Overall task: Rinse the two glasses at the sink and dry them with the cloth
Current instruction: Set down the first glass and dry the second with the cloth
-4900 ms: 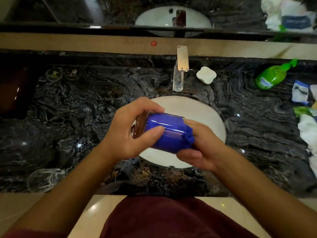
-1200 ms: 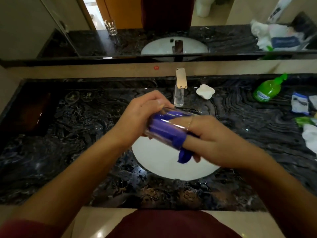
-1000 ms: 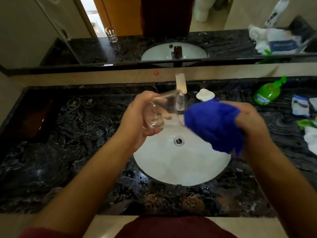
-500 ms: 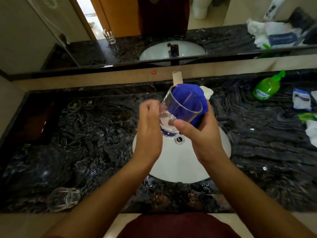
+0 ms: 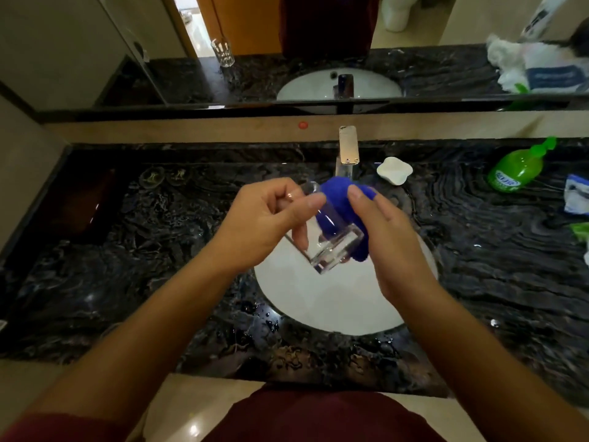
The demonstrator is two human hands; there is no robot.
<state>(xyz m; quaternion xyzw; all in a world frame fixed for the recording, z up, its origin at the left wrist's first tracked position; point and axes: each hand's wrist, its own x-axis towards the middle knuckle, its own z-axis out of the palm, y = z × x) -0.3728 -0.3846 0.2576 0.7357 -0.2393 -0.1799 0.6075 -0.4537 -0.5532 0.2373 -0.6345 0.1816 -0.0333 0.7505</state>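
Drying step in hand: left hand (image 5: 264, 224) curled round one glass (image 5: 325, 232), tilted above the sink (image 5: 318, 301) with base near; right hand (image 5: 387, 232) pinching one blue cloth (image 5: 339, 197) against its far side. Next, probably: cloth into the mouth, glass turned. Second glass seen only as a mirror reflection, far left

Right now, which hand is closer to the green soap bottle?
The right hand. It holds the blue cloth over the sink, on the green soap bottle's side. The left hand, gripping the glass, sits farther away.
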